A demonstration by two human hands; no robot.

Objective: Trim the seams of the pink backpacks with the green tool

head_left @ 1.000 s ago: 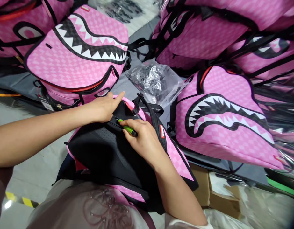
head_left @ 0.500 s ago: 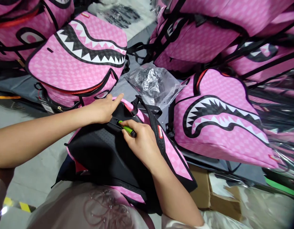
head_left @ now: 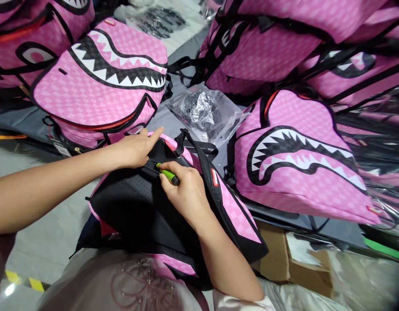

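A pink and black backpack (head_left: pixel 131 216) lies before me with its black padded back panel facing up. My left hand (head_left: pixel 137 149) grips its upper edge beside the pink carry handle, index finger stretched out and the other fingers curled, partly hidden. My right hand (head_left: pixel 184 185) is closed around a small green tool with a black end (head_left: pixel 169 175). The tool's far tip meets the black seam strip near the top of the panel, close to my left hand; its working end is hidden. A black shoulder strap (head_left: pixel 207 168) runs along the right side.
A pink backpack with a shark-mouth print (head_left: pixel 102 82) lies at the left, and a similar backpack (head_left: pixel 293 164) stands at the right. Between them is a clear plastic bag (head_left: pixel 202 112). More pink backpacks (head_left: pixel 267 56) are piled behind. A cardboard box (head_left: pixel 277 255) sits low at right.
My right hand and the green tool have shifted slightly left along the seam strip. The left hand keeps its hold, and the whole view has moved a little.
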